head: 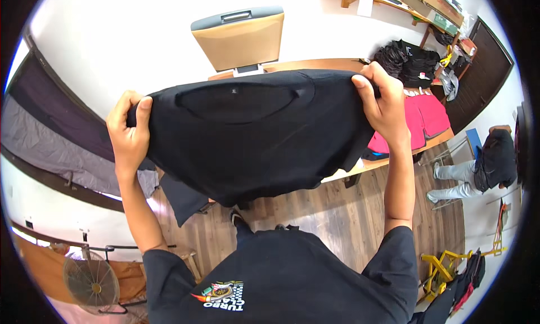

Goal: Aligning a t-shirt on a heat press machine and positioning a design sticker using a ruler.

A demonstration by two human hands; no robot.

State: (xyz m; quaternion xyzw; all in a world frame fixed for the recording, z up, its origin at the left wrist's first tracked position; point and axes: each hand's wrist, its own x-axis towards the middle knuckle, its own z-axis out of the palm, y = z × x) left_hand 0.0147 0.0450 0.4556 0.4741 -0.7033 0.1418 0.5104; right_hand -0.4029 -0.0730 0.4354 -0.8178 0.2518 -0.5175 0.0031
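Note:
A black T-shirt point(253, 147) is stretched out in the air between both hands, its neck opening at the top with a small tag inside. My left hand point(130, 128) pinches one shoulder of it between thumb and fingers. On the other side, my right hand point(384, 98) grips the opposite shoulder the same way. The shirt's lower part hangs in loose folds and hides much of the wooden table behind it.
Beyond the shirt stands a tan and grey upright panel point(242, 39). Red folded cloth point(426, 117) and black garments point(407, 62) lie on the table at right. A person point(481, 168) stands far right. A fan point(92, 282) is at lower left, a yellow metal frame point(441, 273) at lower right.

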